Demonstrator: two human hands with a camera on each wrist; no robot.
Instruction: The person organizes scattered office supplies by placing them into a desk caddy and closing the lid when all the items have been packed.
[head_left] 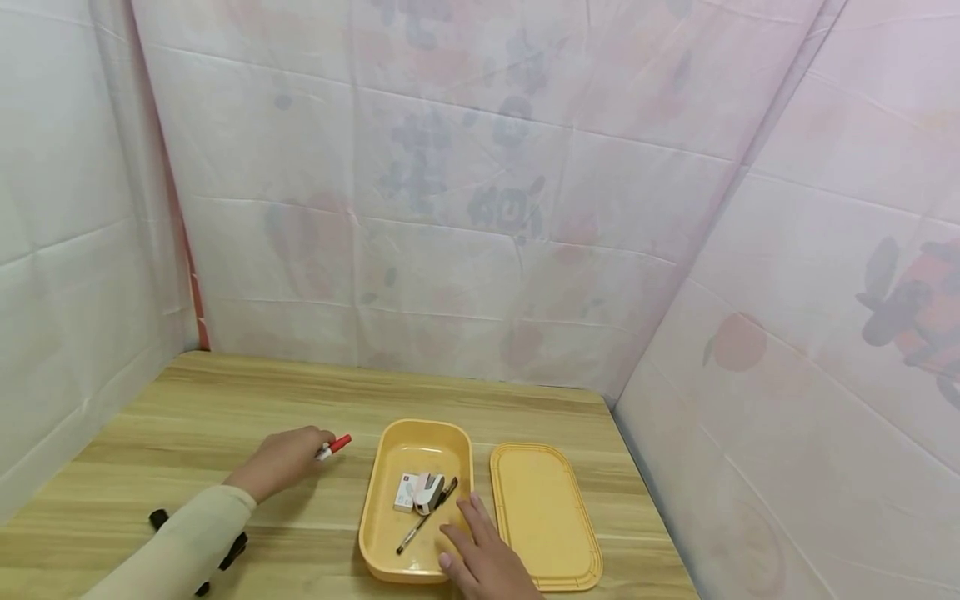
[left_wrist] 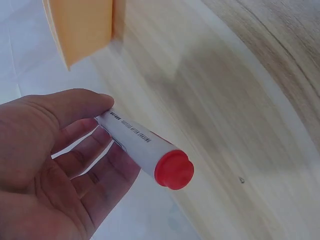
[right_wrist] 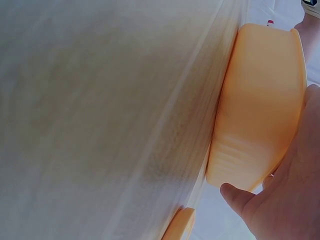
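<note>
My left hand (head_left: 288, 457) pinches a white marker (left_wrist: 142, 142) with a red end between thumb and fingers, over the table to the left of an open yellow box (head_left: 372, 500). Fingers spread, my right hand (head_left: 487, 557) rests at the box's near right rim, some fingers reaching over it. In the right wrist view its thumb is against the outer side by a corner. Inside the box lie a small white carton (head_left: 405, 493), a small pink, white and grey stapler-like item (head_left: 429, 493) and a pen (head_left: 417, 533) with a black cap, lying aslant.
A yellow lid (head_left: 543, 517) lies flat on the wooden table (head_left: 300, 383), right of the box. Black objects (head_left: 234, 552) lie at the left, partly hidden under the left sleeve. Pale printed curtains (head_left: 465, 208) enclose the table at the back and sides.
</note>
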